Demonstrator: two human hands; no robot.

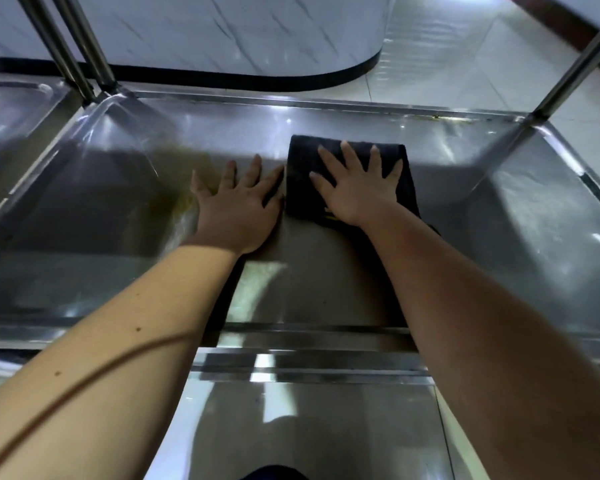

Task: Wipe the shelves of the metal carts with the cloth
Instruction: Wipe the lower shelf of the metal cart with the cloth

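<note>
Right-hand fingers spread wide and straight, laid flat on top of the cloth; nothing curled, no pinch, so the right hand presses rather than grips. Left-hand fingers likewise splayed and flat, on bare metal. Thumb side of the left hand is just beside the cloth's left edge, touching it or nearly so; cannot tell which. Cloth lies directly under the right palm and reaches a little beyond the fingertips toward the far rim. Its long axis runs away from the body, near to far, in line with the right forearm. Right hand is therefore the working one; the left looks like a brace. Judgement: the stroke in hand is a push or pull along that axis, with metal left to cover on both sides, past the bracing hand and out toward the right corner. Cloth itself: dark, near black, folded into a tidy oblong, matte and thick-looking, a small yellow mark showing at its near edge by the wrist. It sits about midway across, nearer the far side. The shelf is a shallow stainless tray with a raised rim, glossy and full of reflections. A yellowish-brown patch left of the left hand may be soil or reflection; unclear. Upright posts rise from the far corners. A second cart stands against the left side. Pale tiled floor beyond.
</note>
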